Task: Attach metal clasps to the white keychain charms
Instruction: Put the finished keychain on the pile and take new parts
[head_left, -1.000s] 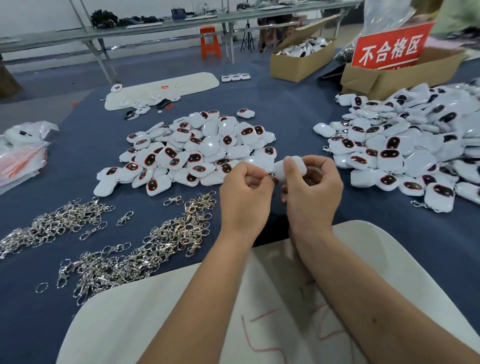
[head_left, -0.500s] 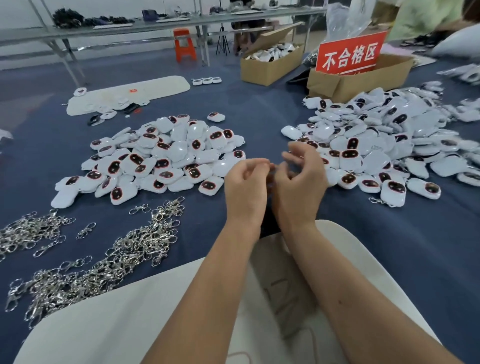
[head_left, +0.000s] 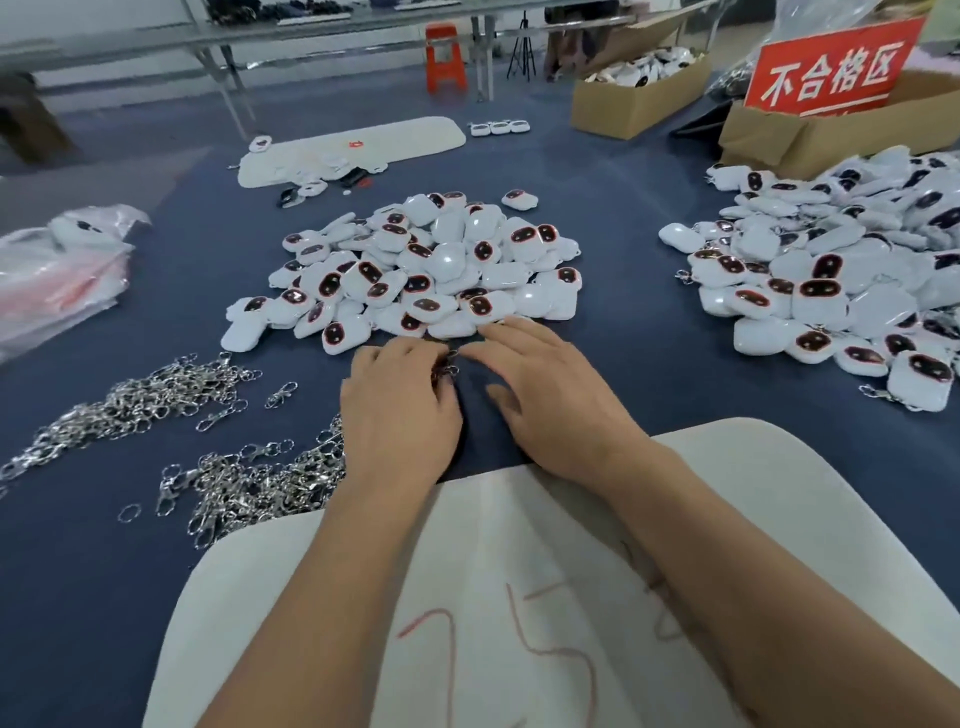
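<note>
- left hand (head_left: 400, 410) centre frame, low over the blue table (head_left: 649, 364); fingers curled down on a small metal clasp (head_left: 448, 370) that peeks out at its fingertips; looks pinched, grip partly hidden
- right hand (head_left: 550, 384) just beside it, fingers straight and spread, flat toward the table; holds nothing; fingertips touching or nearly touching the near edge of the middle charm pile (head_left: 415, 270)
- loose clasps in two heaps, left (head_left: 130, 400) and lower left (head_left: 260, 478) of frame; second charm pile (head_left: 831, 280) at right, some with clasps showing at the edges
- judgement: between pieces; next charm gets picked from the middle pile
- charms look light, hard, glossy plastic; probably slippery; best pinched across the flat faces, loop end left free; where the loop sits can't tell
- clasps small, stiff, light; likely to tangle in the heap; take one by the body, ring end clear
- white board (head_left: 779, 493) at bottom under both forearms; red sign (head_left: 831, 73) on a cardboard box (head_left: 769, 140) upper right
</note>
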